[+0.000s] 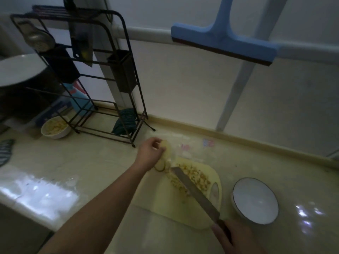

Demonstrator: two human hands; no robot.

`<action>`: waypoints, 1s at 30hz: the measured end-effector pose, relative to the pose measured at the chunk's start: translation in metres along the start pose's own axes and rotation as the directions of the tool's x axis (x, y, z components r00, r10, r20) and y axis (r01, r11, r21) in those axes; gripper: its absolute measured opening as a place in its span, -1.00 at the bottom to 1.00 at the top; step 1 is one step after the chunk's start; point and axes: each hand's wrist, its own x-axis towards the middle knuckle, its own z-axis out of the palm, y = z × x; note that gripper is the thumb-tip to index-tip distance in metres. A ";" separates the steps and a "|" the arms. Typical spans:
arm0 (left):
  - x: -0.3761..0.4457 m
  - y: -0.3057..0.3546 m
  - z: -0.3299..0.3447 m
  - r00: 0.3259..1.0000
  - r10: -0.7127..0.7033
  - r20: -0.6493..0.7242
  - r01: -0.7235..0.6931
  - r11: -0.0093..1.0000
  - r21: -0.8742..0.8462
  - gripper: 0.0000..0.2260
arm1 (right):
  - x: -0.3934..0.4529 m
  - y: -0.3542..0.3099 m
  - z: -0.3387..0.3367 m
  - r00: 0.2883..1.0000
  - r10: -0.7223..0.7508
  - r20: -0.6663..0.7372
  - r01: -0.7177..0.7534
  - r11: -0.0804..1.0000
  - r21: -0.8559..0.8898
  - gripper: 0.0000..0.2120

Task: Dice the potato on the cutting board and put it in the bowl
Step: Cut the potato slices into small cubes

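The left hand (151, 153) reached out over the far edge of the cutting board (165, 195), its fingers curled round a pale piece of potato (166, 154). The right hand (233, 237) gripped the handle of a broad knife (194, 191), blade lying slantwise across the board beside a heap of diced potato (192, 177). A white bowl (255, 200) sat on the bench (73, 162) just right of the board. A second bowl (56, 127) of pieces stood far left, by a wire rack (102, 85). No writing could be read.
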 end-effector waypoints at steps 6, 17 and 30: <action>-0.070 -0.073 -0.019 0.993 -0.118 0.008 0.115 0.981 0.156 -0.71 | 0.003 -0.008 0.007 0.982 -0.188 0.033 0.186 0.905 -0.383 -0.33; -0.109 -0.053 0.003 0.907 0.396 -0.146 -0.326 0.878 0.351 -0.73 | 0.000 0.010 0.016 0.931 -0.361 -0.060 0.263 0.774 -0.577 -0.10; -0.119 -0.031 0.038 0.869 0.258 0.423 -0.463 0.726 0.509 -0.50 | -0.009 0.000 0.011 0.940 -0.342 0.010 0.263 0.703 -0.660 -0.50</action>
